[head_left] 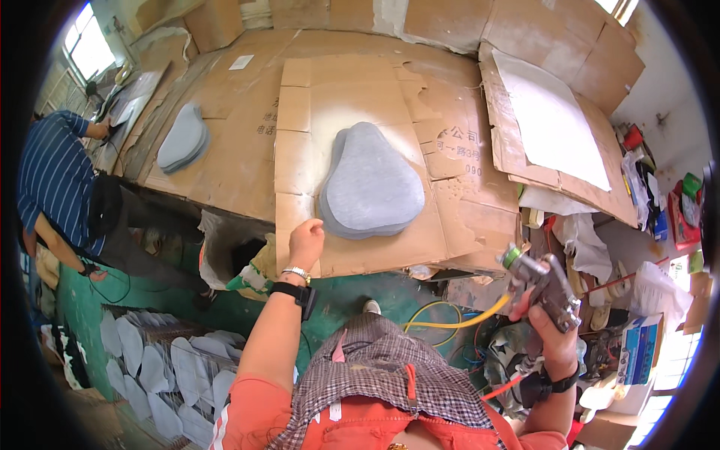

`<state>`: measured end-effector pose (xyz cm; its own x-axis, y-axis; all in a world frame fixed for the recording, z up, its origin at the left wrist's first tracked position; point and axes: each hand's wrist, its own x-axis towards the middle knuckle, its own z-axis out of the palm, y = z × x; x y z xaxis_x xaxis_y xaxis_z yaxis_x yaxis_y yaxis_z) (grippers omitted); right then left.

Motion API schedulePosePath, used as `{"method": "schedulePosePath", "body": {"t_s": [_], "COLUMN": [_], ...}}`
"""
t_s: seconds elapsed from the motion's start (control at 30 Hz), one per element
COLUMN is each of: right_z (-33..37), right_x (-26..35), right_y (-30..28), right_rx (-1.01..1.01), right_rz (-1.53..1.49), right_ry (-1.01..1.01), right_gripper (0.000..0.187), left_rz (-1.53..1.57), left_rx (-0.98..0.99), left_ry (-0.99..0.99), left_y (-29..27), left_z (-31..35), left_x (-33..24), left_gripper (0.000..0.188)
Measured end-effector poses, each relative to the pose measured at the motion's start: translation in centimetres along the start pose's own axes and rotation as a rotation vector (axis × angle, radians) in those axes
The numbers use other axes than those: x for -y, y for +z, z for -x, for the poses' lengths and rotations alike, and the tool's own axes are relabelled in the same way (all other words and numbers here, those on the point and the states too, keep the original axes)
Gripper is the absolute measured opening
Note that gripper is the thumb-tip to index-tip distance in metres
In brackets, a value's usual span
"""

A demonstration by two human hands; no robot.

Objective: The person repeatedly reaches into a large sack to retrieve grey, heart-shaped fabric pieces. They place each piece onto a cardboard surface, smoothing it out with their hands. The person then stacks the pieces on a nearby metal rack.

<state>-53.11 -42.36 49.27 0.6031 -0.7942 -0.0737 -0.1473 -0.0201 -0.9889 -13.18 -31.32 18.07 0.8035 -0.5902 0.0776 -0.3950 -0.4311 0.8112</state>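
A stack of grey, pear-shaped flat pieces (373, 184) lies on a cardboard sheet (315, 90) in front of me, its narrow end pointing away. Just off the stack's lower left edge is my left hand (304, 244), its fingers curled in with nothing visible in them. Whether the fingertips touch the pieces I cannot tell. At the right, my right hand (553, 334) grips a metal spray gun (551, 292) that has a green part at its front. A yellow hose (480, 316) runs from the gun. Some of the right fingers are hidden behind it.
A second stack of similar grey pieces (184, 140) lies farther left on the cardboard-covered table (232, 176). A co-worker in a striped shirt (56, 172) stands far left. A wire rack of grey pieces (161, 375) is at lower left. A white sheet on a board (551, 112) lies right.
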Motion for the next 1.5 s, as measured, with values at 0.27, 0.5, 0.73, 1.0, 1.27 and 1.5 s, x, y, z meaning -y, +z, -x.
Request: {"method": "schedulePosePath", "body": {"t_s": [0.27, 0.5, 0.73, 1.0, 1.27, 1.5], "right_z": [-2.5, -2.4, -0.2, 0.3, 0.2, -1.2], "right_x": [-1.3, -2.4, -3.8, -3.4, -4.1, -4.1], "right_y": [-2.0, -3.7, -5.1, -4.5, -4.2, -2.9], "right_rx": [0.128, 0.272, 0.085, -0.104, -0.085, 0.003], "right_rz": [0.029, 0.036, -0.057, -0.096, -0.087, -0.026], "right_ry": [0.012, 0.035, 0.072, 0.088, 0.065, 0.044], "right_gripper": [0.063, 0.062, 0.063, 0.070, 0.071, 0.065], "left_rz": [-0.344, -0.593, -0.548, -0.210, 0.714, 0.991], "left_rx": [0.131, 0.073, 0.010, -0.034, -0.274, -0.122], "left_ry": [-0.117, -0.167, -0.214, -0.362, -0.615, -0.683], "left_y": [3.8, 5.3, 6.1, 6.2, 8.8, 7.0], "left_z": [-3.5, -4.7, -5.3, -6.7, -5.6, -4.4], "left_x": [-5.0, -6.3, -5.8, -5.4, -3.9, -5.3], "left_gripper": [0.033, 0.031, 0.009, 0.008, 0.024, 0.058]}}
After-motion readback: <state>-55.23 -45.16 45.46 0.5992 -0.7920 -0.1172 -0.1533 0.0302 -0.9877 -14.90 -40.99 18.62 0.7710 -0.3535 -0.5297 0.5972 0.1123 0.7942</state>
